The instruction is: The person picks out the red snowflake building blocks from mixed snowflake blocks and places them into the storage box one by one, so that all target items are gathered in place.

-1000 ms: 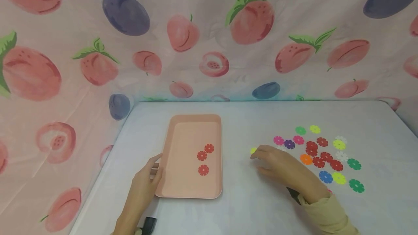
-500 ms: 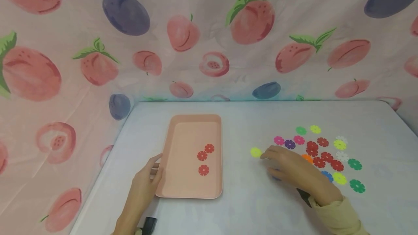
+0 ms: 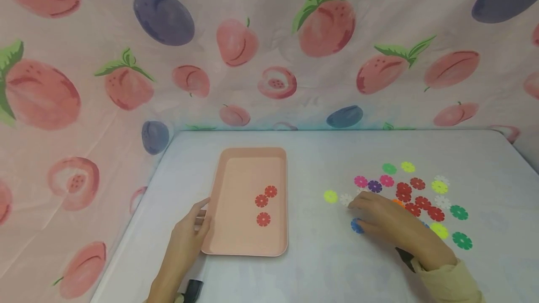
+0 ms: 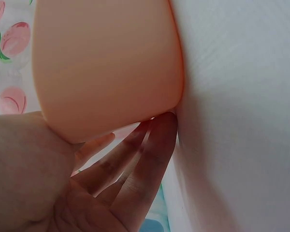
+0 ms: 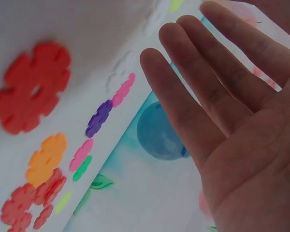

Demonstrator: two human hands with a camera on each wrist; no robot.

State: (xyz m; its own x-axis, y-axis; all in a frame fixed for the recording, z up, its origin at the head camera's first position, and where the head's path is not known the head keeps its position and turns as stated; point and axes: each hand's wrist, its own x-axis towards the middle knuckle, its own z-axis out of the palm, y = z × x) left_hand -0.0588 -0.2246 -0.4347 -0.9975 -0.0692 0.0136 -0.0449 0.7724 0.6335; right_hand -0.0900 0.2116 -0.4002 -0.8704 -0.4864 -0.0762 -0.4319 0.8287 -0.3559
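My left hand [image 3: 187, 233] rests at the left side of a peach-coloured tray [image 3: 236, 247], its thumb and fingers touching the edge. Seen from the left wrist, the fingers [image 4: 145, 179] lie fairly straight against the tray's wall [image 4: 106, 72]. Three red snowflake discs, one of them a red disc [image 3: 263, 219], lie in the tray. Over the left side of the loose discs is my right hand [image 3: 391, 221], its fingers extended and holding nothing visible. A white disc [image 3: 346, 200] and a blue disc [image 3: 357, 226] lie by its fingertips. Below the hand, a red disc [image 5: 34, 87] appears in the right wrist view.
Several snowflake discs in mixed colours spread over the right of the white table [image 3: 311, 270], with a purple disc [image 3: 375, 186] and a green disc [image 3: 462, 241] among them. A yellow disc [image 3: 330, 196] lies nearer the tray. Fruit-printed cloth [image 3: 269, 50] stands behind.
My right hand has moved rightward, away from the yellow disc, bringing the white and blue discs into view. The left hand and the tray have stayed put.
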